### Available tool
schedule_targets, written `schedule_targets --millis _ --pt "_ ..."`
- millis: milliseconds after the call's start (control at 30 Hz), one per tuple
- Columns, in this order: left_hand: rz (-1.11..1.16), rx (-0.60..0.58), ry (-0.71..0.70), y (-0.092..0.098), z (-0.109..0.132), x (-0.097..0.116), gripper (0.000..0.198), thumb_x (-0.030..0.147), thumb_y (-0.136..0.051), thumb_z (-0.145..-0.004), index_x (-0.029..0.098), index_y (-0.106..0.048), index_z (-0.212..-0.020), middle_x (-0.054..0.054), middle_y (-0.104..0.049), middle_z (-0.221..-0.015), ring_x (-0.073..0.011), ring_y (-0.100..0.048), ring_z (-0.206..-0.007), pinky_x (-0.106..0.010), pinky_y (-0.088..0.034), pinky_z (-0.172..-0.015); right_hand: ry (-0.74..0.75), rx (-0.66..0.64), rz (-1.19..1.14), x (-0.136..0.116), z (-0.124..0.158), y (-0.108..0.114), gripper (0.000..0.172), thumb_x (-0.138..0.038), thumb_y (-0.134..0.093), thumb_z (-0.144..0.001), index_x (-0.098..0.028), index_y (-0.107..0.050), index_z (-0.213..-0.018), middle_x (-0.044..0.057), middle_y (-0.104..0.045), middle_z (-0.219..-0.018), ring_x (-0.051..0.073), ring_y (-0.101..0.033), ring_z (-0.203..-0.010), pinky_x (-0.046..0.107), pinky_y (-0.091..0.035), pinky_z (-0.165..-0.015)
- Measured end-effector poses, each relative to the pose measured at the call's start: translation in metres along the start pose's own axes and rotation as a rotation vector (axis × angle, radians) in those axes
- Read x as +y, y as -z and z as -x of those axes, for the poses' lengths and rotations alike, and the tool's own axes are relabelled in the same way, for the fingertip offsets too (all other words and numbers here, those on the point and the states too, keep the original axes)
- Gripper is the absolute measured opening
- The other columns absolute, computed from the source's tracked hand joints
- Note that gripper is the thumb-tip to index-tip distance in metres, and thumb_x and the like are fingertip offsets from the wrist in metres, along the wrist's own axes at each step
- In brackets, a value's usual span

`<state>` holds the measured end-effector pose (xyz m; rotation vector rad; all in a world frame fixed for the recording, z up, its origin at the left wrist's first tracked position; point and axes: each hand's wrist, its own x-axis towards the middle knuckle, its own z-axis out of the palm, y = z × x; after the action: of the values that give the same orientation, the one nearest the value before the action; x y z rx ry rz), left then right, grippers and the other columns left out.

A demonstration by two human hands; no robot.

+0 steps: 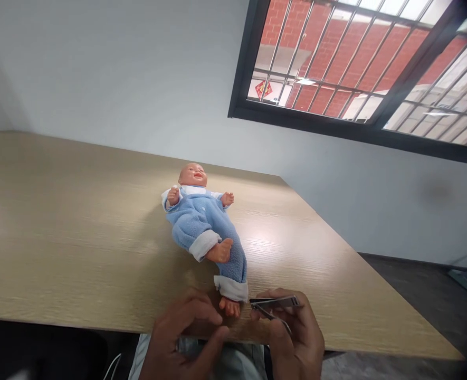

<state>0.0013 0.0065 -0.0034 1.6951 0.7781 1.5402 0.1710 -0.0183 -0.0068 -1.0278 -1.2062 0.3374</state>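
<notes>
Has a bare left hand (pixel 186 335) with rounded fingertips (pixel 216 317) and a bare right hand (pixel 302 332). Wears pale grey-green clothing (pixel 237 364), whitish toward the left, partly hidden by the hands.

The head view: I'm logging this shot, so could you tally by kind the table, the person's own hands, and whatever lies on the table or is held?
Table: 1
Doll: 1
Nail clipper: 1
Person's hands: 2 (left hand, right hand)
Total: 5
</notes>
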Motion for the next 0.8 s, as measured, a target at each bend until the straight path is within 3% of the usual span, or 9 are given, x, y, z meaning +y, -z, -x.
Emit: schedule_targets --millis 33,100,233,300,367,467,600,800 --pt "-0.049 -0.016 -0.025 0.0 -0.001 -0.004 0.005 0.018 -0.072 -0.088 0.022 -0.07 -0.09 -0.003 -0.069 -0.089 -0.0154 -0.07 -0.084 -0.021 -0.059 -0.072 0.007 -0.046 0.001 0.0 -0.003 0.001 0.031 -0.054 -0.069 -0.095 -0.023 -0.068 -0.097 0.002 -0.067 -0.08 0.015 -0.069 -0.068 0.02 -0.059 -0.06" --pt "-0.135 -0.107 -0.023 0.001 -0.002 -0.012 0.02 0.017 -0.072 -0.086 0.024 -0.07 -0.105 -0.006 -0.068 -0.107 -0.0191 -0.069 -0.102 -0.026 -0.06 -0.085 0.017 -0.138 -0.015 0.0 -0.007 0.008 0.027 -0.051 -0.069 -0.096 -0.024 -0.068 -0.099 0.002 -0.067 -0.08 0.015 -0.069 -0.069 0.019 -0.059 -0.061" --pt "-0.239 -0.265 0.141 -0.003 -0.009 -0.016 0.041 0.014 -0.07 -0.08 0.026 -0.07 -0.119 -0.012 -0.053 -0.139 -0.0304 -0.056 -0.131 -0.043 -0.053 -0.107 -0.048 -0.368 -0.063 0.002 -0.008 0.019 0.019 -0.043 -0.07 -0.095 -0.027 -0.068 -0.104 0.001 -0.069 -0.086 0.016 -0.071 -0.076 0.023 -0.061 -0.068" --pt "-0.207 -0.315 0.215 -0.007 -0.017 -0.013 0.04 0.011 -0.063 -0.081 0.024 -0.07 -0.118 -0.013 -0.047 -0.142 -0.0288 -0.06 -0.124 -0.041 -0.054 -0.103 -0.078 -0.427 -0.054 0.006 -0.007 0.022 0.017 -0.04 -0.068 -0.096 -0.027 -0.067 -0.107 0.002 -0.069 -0.091 0.018 -0.072 -0.082 0.026 -0.061 -0.073" --pt "-0.112 -0.369 0.274 -0.01 -0.025 -0.009 0.035 0.009 -0.06 -0.081 0.021 -0.069 -0.112 -0.013 -0.046 -0.138 -0.0201 -0.065 -0.098 -0.034 -0.057 -0.088 -0.078 -0.41 -0.033 0.009 -0.006 0.024 0.018 -0.04 -0.066 -0.096 -0.026 -0.067 -0.107 0.003 -0.069 -0.09 0.018 -0.071 -0.082 0.025 -0.06 -0.073" --pt "0.026 -0.412 0.33 -0.011 -0.032 -0.008 0.023 0.011 -0.062 -0.08 0.018 -0.068 -0.102 -0.009 -0.049 -0.123 -0.0111 -0.058 -0.075 -0.027 -0.054 -0.071 -0.159 -0.391 -0.038 0.009 -0.002 0.025 0.024 -0.044 -0.067 -0.095 -0.023 -0.066 -0.106 0.005 -0.068 -0.092 0.018 -0.068 -0.083 0.025 -0.058 -0.073" --pt "0.051 -0.385 0.312 -0.009 -0.029 -0.015 0.022 0.02 -0.066 -0.082 0.018 -0.071 -0.103 -0.009 -0.049 -0.124 -0.0124 -0.061 -0.081 -0.026 -0.056 -0.077 -0.305 -0.362 -0.098 0.004 0.002 0.023 0.035 -0.054 -0.07 -0.092 -0.021 -0.064 -0.101 0.005 -0.066 -0.09 0.017 -0.063 -0.081 0.024 -0.054 -0.074" --pt "0.157 -0.393 0.273 -0.009 -0.022 -0.028 0.027 0.022 -0.07 -0.082 0.02 -0.074 -0.108 -0.01 -0.049 -0.124 -0.0152 -0.063 -0.089 -0.027 -0.056 -0.082 -0.242 -0.355 -0.12 0.007 0.002 0.019 0.038 -0.058 -0.07 -0.092 -0.021 -0.063 -0.097 0.003 -0.065 -0.084 0.016 -0.061 -0.078 0.022 -0.048 -0.072"
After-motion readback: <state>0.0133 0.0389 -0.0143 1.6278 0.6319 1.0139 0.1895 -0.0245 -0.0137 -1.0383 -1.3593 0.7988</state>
